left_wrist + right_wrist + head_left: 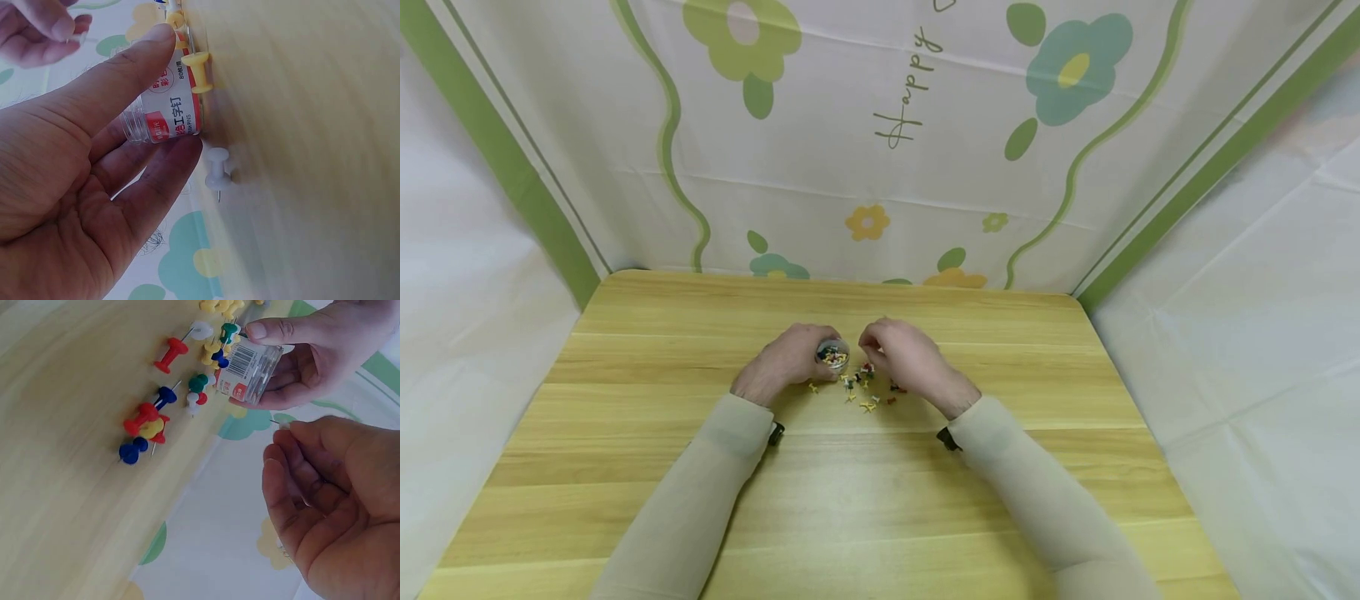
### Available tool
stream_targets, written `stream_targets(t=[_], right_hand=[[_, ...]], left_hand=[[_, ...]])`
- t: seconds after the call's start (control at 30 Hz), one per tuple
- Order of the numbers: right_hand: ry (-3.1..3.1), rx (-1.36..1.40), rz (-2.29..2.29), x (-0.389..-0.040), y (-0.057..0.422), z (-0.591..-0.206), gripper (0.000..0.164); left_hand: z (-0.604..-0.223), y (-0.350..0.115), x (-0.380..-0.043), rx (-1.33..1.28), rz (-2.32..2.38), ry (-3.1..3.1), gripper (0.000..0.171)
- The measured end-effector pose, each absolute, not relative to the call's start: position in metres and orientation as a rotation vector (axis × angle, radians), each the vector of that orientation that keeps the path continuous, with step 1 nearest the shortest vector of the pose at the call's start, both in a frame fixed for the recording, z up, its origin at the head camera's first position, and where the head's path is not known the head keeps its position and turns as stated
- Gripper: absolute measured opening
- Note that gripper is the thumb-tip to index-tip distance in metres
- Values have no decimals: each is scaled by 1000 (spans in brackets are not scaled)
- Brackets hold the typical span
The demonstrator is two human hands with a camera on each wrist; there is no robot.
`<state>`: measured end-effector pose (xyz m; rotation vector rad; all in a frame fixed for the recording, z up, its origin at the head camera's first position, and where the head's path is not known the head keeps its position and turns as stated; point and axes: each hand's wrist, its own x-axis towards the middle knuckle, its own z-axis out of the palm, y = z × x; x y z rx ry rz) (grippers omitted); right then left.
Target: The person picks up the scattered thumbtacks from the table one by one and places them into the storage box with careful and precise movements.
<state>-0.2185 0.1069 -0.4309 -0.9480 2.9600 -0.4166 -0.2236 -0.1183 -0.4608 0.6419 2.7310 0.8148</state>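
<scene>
My left hand (pixel 788 360) grips a small clear jar (pixel 164 103) with a red and white label, thumb on one side and fingers on the other. The jar stands upright and open-topped on the table, with mixed push pins inside. Just right of it, my right hand (pixel 916 364) is raised above the table and pinches a white push pin (pixel 285 425) between thumb and fingertip, its metal point sticking out. Loose pins lie around the jar, among them a yellow push pin (pixel 199 72), a white one near the left fingers, and a red push pin (pixel 170 355).
A wood-grain table (pixel 850 500) carries everything. More push pins (pixel 868 407) in yellow, red, green, blue and white are scattered in front of and between the hands. A white floral curtain (pixel 865 167) hangs behind the table's far edge, with white sheets at both sides.
</scene>
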Motion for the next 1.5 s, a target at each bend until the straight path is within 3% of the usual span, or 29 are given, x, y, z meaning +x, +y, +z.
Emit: stream_targets(t=[0.73, 1.5], right_hand=[[2926, -1012, -530, -235, 75, -447, 16], [2878, -1008, -232, -220, 114, -431, 14]], left_hand=[[-460, -118, -223, 690, 800, 2732, 47], [-459, -119, -222, 643, 813, 2731, 57]])
